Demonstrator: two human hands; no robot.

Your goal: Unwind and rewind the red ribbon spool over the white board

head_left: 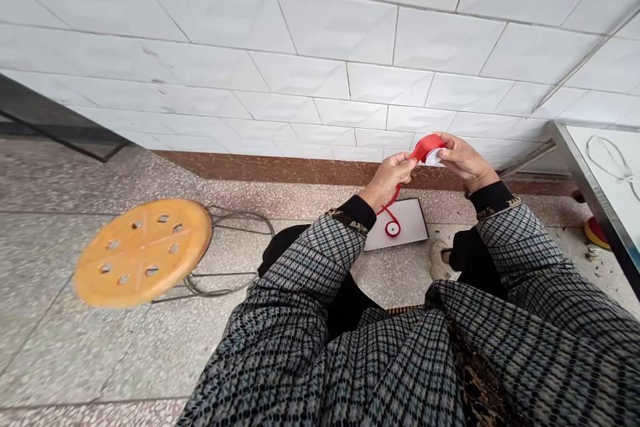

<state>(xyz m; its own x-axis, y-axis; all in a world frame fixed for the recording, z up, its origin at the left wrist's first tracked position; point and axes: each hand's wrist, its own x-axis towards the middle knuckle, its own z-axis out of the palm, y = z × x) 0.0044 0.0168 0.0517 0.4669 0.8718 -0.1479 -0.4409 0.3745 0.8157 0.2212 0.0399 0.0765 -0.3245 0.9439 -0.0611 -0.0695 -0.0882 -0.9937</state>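
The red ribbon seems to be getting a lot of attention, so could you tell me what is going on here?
A seated person holds a roll of red ribbon up in both hands. The right hand grips the roll, while the left hand pinches the ribbon. A strand runs down to a small red coil lying over a white board on the floor. An orange round stool stands to the person's left.

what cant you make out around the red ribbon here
Head view only:
- Roll of red ribbon: part of it is hidden by the right hand.
- Ribbon where the left hand grips it: hidden by the fingers.
- Small spool on the white board: too small to read any marking.
- Yellow and red object: cut off by the table edge.
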